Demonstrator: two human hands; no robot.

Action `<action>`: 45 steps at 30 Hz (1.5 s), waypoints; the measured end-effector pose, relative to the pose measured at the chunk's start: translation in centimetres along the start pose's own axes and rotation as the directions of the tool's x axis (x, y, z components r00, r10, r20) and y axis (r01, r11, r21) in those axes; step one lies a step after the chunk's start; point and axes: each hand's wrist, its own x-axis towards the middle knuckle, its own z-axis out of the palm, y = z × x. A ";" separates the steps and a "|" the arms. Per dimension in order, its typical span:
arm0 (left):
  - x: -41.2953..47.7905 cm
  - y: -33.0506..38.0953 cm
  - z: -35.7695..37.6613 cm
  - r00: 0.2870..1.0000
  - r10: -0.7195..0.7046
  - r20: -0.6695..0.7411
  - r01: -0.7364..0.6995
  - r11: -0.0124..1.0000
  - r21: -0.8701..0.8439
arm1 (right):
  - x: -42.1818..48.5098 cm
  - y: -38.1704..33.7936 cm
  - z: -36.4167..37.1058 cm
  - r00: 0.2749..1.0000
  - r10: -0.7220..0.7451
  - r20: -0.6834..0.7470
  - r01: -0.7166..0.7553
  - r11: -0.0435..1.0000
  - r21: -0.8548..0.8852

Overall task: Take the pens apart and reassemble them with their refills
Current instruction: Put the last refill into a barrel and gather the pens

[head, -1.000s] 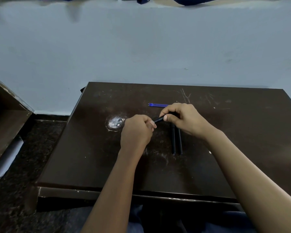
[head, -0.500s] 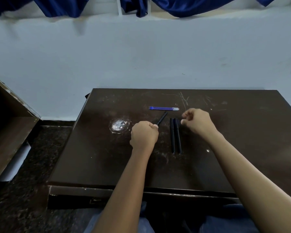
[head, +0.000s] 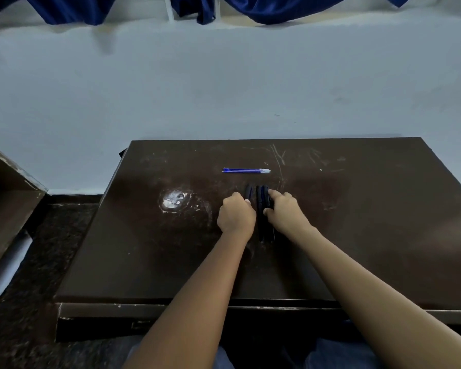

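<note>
Far left, off the table (head: 357,222), a cardboard box (head: 8,187) stands on the floor; not part of the job. On the tabletop, a pale worn patch (head: 175,201) lies left of the work area. Next, L hand (head: 236,215): clenched into a fist round a dark pen barrel (head: 249,191), only the far end poking out past the knuckles, blurred. Beyond it, toward the wall, the blue refills (head: 245,170) lie flat & side by side, apart from both hands, clear ends pointing right. Right of the fist, touching or nearly so, a pair of barrels (head: 265,230) lies side by side, long axis running away from the person. R hand (head: 286,213) sits on their far half, thumb & forefinger closed on them in what looks like a pinch; blur hides whether it's lifting or just steadying. Handling, as a judgement: barrels are light, stiff plastic, smooth & round, so they'll prob. roll on this hard top; best gripped mid-length w/ thumb & 2 fingers, or at both ends for twisting apart. Refills are thinner, v. light, springy and easy to bend or kink; pinch near the middle to lift, then nearer the tip end to steer into a barrel. Tips could smear ink, so keep fingers off them.
</note>
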 end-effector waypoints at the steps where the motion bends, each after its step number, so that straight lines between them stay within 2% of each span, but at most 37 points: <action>1: 0.1 -0.1 0.2 1.000 0.013 0.002 -0.013 1.000 0.012 | 0.0 0.0 0.1 1.000 -0.002 0.001 0.002 1.000 -0.009; 10: 0.7 -1.6 1.7 0.980 0.198 0.037 -0.201 0.972 0.122 | 0.4 0.0 0.4 1.000 0.018 0.012 -0.018 1.000 -0.012; 16: 0.9 -1.4 1.9 0.979 0.186 0.078 -0.193 0.977 0.093 | 0.3 0.1 0.6 1.000 0.007 0.021 -0.006 1.000 -0.026; 23: 1.0 -1.2 1.9 0.957 0.266 0.113 -0.278 0.955 0.102 | 0.6 -0.1 0.8 1.000 -0.006 0.011 0.007 1.000 -0.020; 34: 2.0 -2.7 0.1 0.966 0.226 0.124 -0.248 0.946 0.208 | 0.9 -2.2 2.6 0.998 -0.059 0.037 0.060 0.998 -0.005; 45: 2.4 -3.0 -0.6 0.973 0.186 0.139 -0.214 0.952 0.221 | 1.3 -2.3 3.1 0.997 -0.072 0.034 0.071 0.997 0.023</action>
